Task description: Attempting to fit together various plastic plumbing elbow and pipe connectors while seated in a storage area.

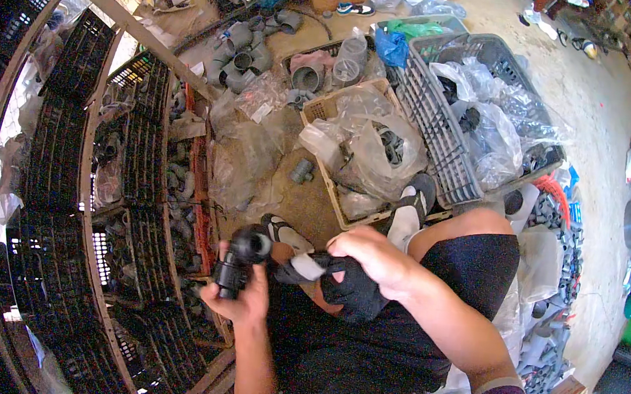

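Observation:
A black pipe fitting (233, 269), with a round open mouth facing up, sits in my left hand (249, 302). The fingers of that hand are wrapped around it at the lower middle of the view. To its right, my right hand (371, 255) is closed on a black cloth (357, 294), which hangs down over my lap. A small whitish piece (308, 266) sticks out from the cloth toward the fitting; motion blur hides what it is. The cloth and the fitting are apart.
A yellowish crate (344, 214) with plastic bags stands ahead of my feet. Beyond it is a large grey crate (446, 126) of bagged parts. Black crates (67, 148) fill a wooden rack on the left. Grey fittings (241, 58) lie heaped at the back.

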`<state>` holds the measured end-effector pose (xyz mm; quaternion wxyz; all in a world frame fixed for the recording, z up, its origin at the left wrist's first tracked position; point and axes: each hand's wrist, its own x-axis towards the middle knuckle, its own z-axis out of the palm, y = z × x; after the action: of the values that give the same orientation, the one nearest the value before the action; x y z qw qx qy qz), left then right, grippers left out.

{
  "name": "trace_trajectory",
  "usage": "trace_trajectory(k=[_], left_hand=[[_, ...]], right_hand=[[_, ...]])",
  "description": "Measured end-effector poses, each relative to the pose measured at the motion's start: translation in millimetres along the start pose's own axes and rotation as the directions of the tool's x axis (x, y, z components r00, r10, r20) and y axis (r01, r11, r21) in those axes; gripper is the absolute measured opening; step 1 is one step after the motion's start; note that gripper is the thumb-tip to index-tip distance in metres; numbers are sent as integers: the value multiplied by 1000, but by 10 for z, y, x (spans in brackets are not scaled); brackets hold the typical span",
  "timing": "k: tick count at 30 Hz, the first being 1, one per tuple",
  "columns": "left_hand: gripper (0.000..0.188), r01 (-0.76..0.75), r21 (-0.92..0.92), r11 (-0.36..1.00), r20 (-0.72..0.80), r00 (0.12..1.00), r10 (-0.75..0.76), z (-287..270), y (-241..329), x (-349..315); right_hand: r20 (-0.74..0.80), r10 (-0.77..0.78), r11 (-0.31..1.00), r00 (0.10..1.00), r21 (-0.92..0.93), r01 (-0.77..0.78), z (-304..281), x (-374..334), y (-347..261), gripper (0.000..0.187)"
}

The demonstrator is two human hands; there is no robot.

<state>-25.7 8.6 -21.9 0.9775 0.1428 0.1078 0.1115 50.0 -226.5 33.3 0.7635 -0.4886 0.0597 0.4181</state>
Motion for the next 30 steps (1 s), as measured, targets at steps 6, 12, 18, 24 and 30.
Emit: trace_trajectory(k=[6,12,18,24,30], left_hand=[[73,15,-101,995,-3,1000,-15,-89,196,-25],[74,96,-152,984,48,995,-90,-33,26,-76],[73,185,-207,961,34,983,-182,55,-52,-55],[73,188,210,959,127,968,-218,164,-143,-71],[72,124,349,929,156,970,-188,201,-174,-64]], right_hand=[[-120,-188,973,975,109,201,-66,-107,-153,22],[-140,-179,971,974,132,198,41,-26,-91,18],[-187,-547,819,816,-325,474,54,105,39,46],[-93,-585,703,806,-553,446,120,271,332,49],[-69,-282,933,957,-251,257,128,223,222,33]])
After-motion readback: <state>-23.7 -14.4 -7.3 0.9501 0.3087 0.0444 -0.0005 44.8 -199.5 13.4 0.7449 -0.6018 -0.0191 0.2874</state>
